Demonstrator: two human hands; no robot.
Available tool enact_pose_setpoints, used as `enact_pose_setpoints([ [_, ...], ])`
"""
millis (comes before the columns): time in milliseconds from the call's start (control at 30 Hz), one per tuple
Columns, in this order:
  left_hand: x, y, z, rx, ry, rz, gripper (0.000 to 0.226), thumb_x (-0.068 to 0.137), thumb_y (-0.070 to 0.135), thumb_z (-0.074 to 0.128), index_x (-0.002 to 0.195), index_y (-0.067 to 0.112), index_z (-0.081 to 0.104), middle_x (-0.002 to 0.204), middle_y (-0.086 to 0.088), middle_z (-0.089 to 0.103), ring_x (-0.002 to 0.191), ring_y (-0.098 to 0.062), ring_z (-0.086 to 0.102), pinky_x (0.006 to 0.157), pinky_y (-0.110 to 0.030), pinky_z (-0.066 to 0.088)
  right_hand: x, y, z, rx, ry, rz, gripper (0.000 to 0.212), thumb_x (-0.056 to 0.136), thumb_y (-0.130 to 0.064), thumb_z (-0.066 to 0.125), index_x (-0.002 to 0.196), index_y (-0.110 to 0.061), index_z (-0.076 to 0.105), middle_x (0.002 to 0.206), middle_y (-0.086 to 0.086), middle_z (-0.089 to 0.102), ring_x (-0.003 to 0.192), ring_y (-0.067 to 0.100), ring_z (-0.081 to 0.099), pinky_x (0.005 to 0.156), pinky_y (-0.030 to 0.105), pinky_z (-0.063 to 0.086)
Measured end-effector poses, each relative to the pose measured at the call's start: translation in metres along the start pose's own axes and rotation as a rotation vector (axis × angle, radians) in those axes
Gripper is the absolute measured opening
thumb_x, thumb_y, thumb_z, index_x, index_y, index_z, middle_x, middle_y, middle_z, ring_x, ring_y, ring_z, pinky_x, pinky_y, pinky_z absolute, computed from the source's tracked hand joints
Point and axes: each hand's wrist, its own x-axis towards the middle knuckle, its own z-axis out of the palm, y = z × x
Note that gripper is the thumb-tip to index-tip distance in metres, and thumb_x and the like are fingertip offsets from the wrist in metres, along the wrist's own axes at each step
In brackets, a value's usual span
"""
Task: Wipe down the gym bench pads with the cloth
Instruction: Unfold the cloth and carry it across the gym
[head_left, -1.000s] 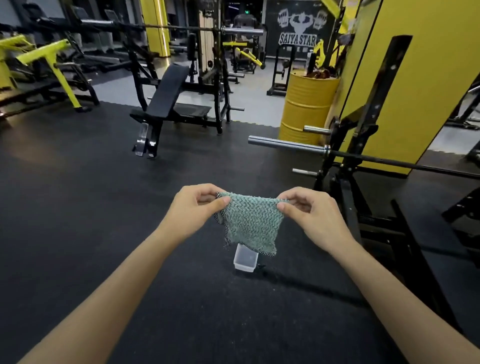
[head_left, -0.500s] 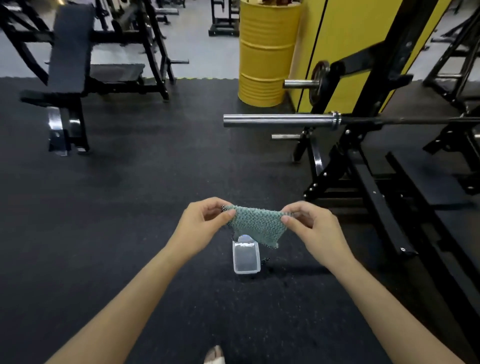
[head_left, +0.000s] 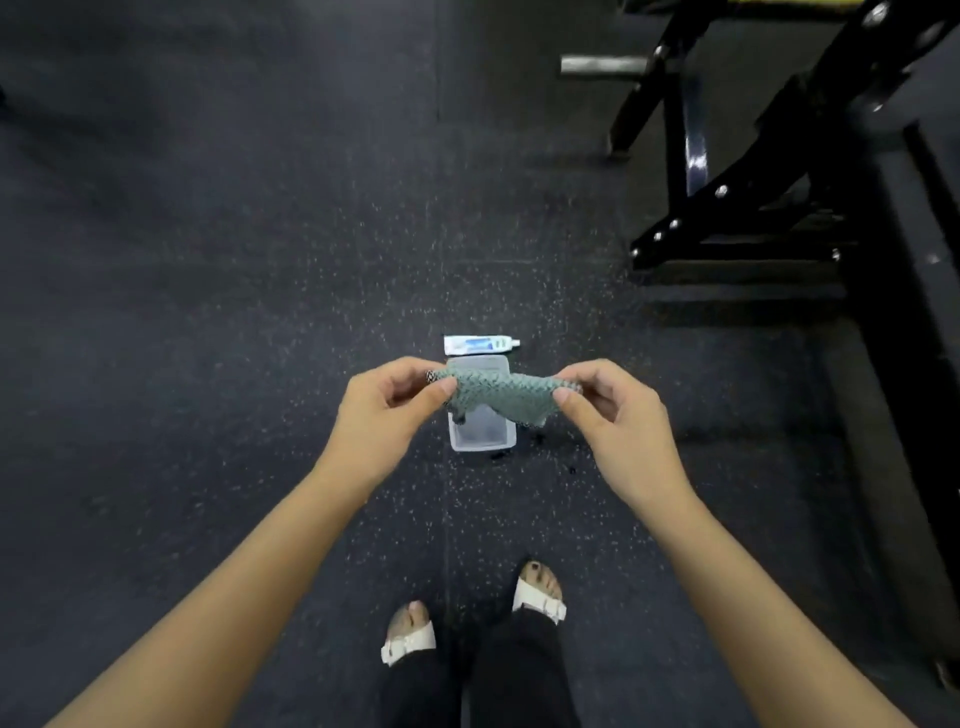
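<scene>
The left hand (head_left: 387, 410) pinches one end of the green knitted cloth (head_left: 498, 397), which is stretched in the air above a clear plastic tub (head_left: 480, 440). A white tube (head_left: 480, 345) lies at the tub's 12 o'clock. The right hand (head_left: 618, 415) pinches the other end. A black rack frame (head_left: 753, 182) stands at 2 o'clock.

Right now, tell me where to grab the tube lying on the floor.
Best pinch the tube mid-body from above, fingers across its long edges: it lies flat, cap to the right, and the clear container sits by its near side.
</scene>
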Motion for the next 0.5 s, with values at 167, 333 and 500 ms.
enact_pose_setpoints([
  [167, 0.034, -0.083, 0.027, -0.048, 0.029, -0.086, 0.012, 0.092, 0.004, 0.063, 0.093, 0.013, 0.07, 0.077, 0.014, 0.073, 0.074, 0.007, 0.065, 0.07, -0.007, 0.046, 0.031, 0.083, 0.026, 0.017, -0.05, 0.055, 0.017, 0.095, -0.007, 0.061, 0.09, -0.023, 0.062, 0.086, -0.013, 0.067, 0.082, -0.001, 0.063, 0.079, 0.021, 0.051],
  [333, 0.064, -0.169, 0.053, -0.04, 0.047, -0.146, 0.009, 0.092, 0.005, 0.063, 0.095, 0.01, 0.071, 0.084, 0.008, 0.073, 0.076, 0.005, 0.066, 0.072, -0.008, 0.047, 0.058, 0.165, 0.05, 0.004, -0.104, 0.127, 0.021, 0.096, -0.007, 0.06, 0.088, -0.026, 0.061, 0.09, -0.014, 0.068, 0.083, -0.006, 0.063, 0.075, 0.013, 0.05],
  [500, 0.087, -0.247, 0.071, -0.051, 0.047, -0.202, 0.009, 0.092, 0.005, 0.064, 0.096, 0.01, 0.071, 0.087, 0.004, 0.075, 0.08, 0.0, 0.069, 0.073, -0.01, 0.049, 0.079, 0.238, 0.075, -0.002, -0.144, 0.195, 0.022, 0.096, -0.007, 0.06, 0.088, -0.028, 0.06, 0.092, -0.014, 0.069, 0.083, -0.007, 0.064, 0.073, 0.012, 0.051],
])
